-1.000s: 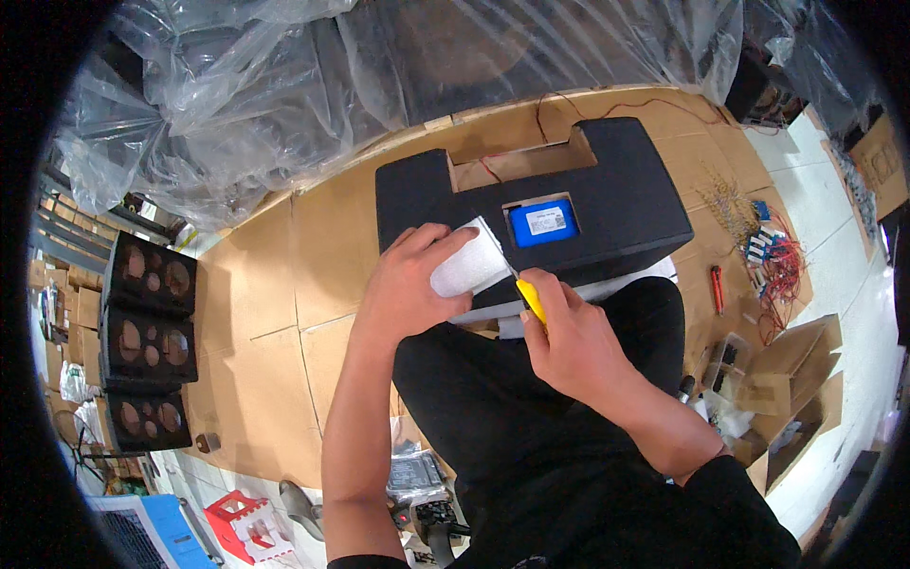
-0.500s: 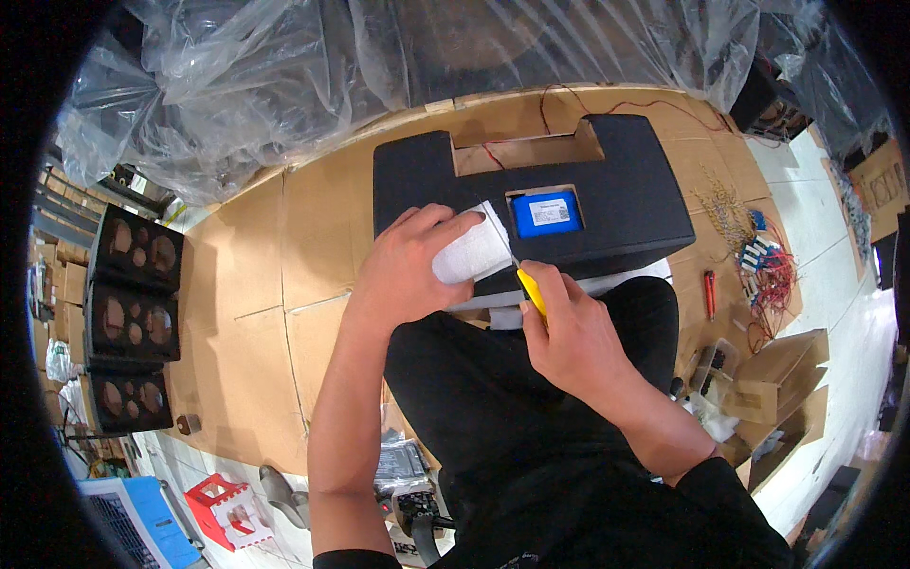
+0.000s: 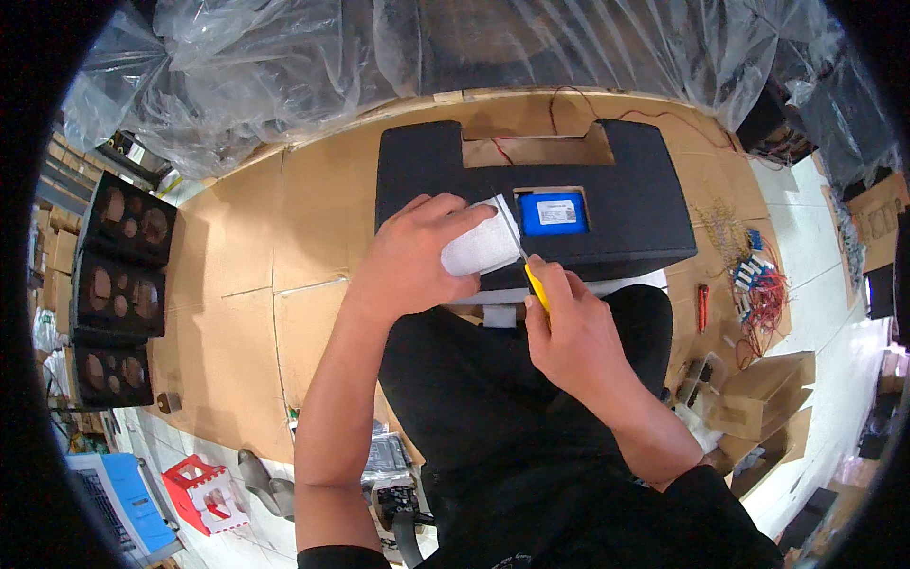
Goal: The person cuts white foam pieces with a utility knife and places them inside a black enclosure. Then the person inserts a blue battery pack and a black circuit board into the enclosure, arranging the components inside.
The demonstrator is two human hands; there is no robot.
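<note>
A white foam strip (image 3: 482, 245) lay curled under the left hand (image 3: 408, 261), pinned near the front edge of a black speaker cabinet (image 3: 531, 204) that rested flat on the cardboard-covered worktable (image 3: 237, 284) directly ahead of the seated person. The fingers of that hand were wrapped over the strip's top, closed enough to keep it from shifting. Just beside it, the right hand (image 3: 569, 327) was clenched tightly around a yellow-handled utility knife (image 3: 533, 284), whose thin blade met the right edge of the foam. Judging by how things lay, the cut looked to be only started: the strip appeared in one piece, and nothing trimmed off could be seen near it. The cabinet's top showed a rectangular cutout holding a blue battery pack (image 3: 552, 212), and a wider notch behind it where red wire (image 3: 502, 152) showed through; whether foam had been fitted anywhere on the cabinet could not be told. Further out, to the right, a scatter of red and blue connectors and wires (image 3: 758, 284) lay near a small red tool (image 3: 702, 308) and open cardboard boxes (image 3: 758, 403). To the left stood black speaker panels with round holes (image 3: 118, 284), and clear plastic sheeting (image 3: 284, 57) covered the goods along the far side of the table.
</note>
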